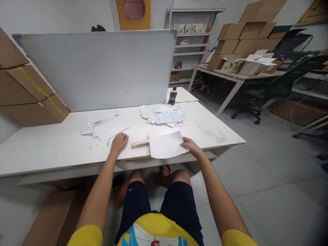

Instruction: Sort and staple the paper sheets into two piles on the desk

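Note:
My right hand grips the right edge of a white sheet of paper, thumb on top, at the table's front edge. The sheet's left edge meets the end of a cream stapler lying on the table. My left hand rests closed on the table left of the stapler; whatever its curled fingers hold, if anything, I cannot make out. Just beyond it is a loose pile of papers with a blank sheet on top. A second pile of printed forms lies farther back, to the right.
A dark drink bottle stands behind the right pile. The whiteboard rises along the back of the white table. Cardboard boxes are stacked at left. An office chair and a box-laden desk stand at right.

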A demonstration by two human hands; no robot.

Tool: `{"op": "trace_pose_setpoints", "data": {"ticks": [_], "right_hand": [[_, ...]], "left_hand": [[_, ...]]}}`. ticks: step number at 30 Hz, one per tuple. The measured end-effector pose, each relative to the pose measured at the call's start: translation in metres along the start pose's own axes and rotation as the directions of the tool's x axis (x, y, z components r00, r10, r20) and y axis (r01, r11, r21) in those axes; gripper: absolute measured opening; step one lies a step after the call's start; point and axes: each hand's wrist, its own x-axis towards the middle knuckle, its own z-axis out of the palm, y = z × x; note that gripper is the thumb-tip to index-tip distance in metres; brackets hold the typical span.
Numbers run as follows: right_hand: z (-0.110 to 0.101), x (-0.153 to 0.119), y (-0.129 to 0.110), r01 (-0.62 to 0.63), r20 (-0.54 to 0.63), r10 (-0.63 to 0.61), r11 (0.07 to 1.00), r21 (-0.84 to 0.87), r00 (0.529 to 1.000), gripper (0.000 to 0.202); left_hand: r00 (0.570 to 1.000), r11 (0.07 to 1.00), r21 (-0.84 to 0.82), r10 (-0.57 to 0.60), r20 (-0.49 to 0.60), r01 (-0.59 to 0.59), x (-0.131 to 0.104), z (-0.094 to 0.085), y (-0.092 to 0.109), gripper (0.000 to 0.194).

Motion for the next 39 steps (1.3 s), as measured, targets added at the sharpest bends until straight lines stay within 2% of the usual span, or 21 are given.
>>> {"op": "trace_pose_setpoints", "data": {"ticks": [3, 7, 14, 17, 21, 27, 30, 32, 35, 37, 39], "right_hand": [[0.001, 0.002, 0.002, -0.024, -0.043, 0.025, 1.0, 0.016, 0.999, 0.038], [0.001, 0.0, 0.0, -0.025, -0.036, 0.026, 1.0, 0.016, 0.999, 0.037], [-0.003, -0.015, -0.007, -0.055, 0.058, 0.047, 0.989, 0.14, 0.997, 0.035], [-0.006, -0.018, -0.005, -0.055, 0.063, 0.044, 0.979, 0.198, 0.997, 0.033], [-0.008, -0.016, -0.003, -0.046, 0.095, 0.028, 0.98, 0.194, 0.995, 0.03], [0.011, -0.001, -0.012, -0.034, 0.212, 0.008, 0.992, 0.122, 0.977, 0.034], [0.027, 0.011, -0.016, 0.037, 0.089, -0.036, 0.999, -0.011, 0.995, 0.034], [0.036, 0.018, -0.015, 0.084, -0.023, -0.086, 0.993, -0.082, 0.996, 0.034], [0.041, 0.023, -0.01, 0.113, -0.095, -0.126, 0.985, -0.132, 0.987, 0.033], [0.042, 0.024, -0.006, 0.119, -0.114, -0.138, 0.98, -0.16, 0.984, 0.032], [0.041, 0.023, -0.004, 0.124, -0.12, -0.147, 0.976, -0.181, 0.982, 0.033]], "left_hand": [[1.0, 1.0, -0.012, 0.001, 0.005, -0.001, -0.001, 0.0, 0.0, 0.03], [1.0, 1.0, 0.004, -0.005, 0.014, 0.005, -0.003, -0.001, 0.0, 0.031], [0.999, 0.999, 0.014, -0.029, 0.026, 0.028, -0.003, -0.002, 0.003, 0.031], [1.0, 1.0, 0.025, -0.017, 0.022, 0.016, -0.003, -0.001, 0.003, 0.031], [0.999, 1.0, -0.005, -0.025, 0.022, 0.025, 0.0, 0.001, 0.001, 0.032], [0.995, 0.99, -0.105, -0.099, 0.002, 0.098, 0.001, -0.001, 0.002, 0.031], [0.984, 0.973, -0.155, -0.177, -0.023, 0.171, 0.0, -0.002, 0.006, 0.029], [0.966, 0.95, -0.194, -0.257, -0.036, 0.245, 0.004, -0.001, 0.013, 0.032], [0.952, 0.933, -0.209, -0.305, -0.036, 0.292, 0.021, 0.006, 0.034, 0.036], [0.965, 0.944, -0.216, -0.26, -0.018, 0.25, 0.037, 0.015, 0.056, 0.034], [0.988, 0.97, -0.193, -0.143, 0.055, 0.151, 0.052, 0.027, 0.081, 0.037]]}}
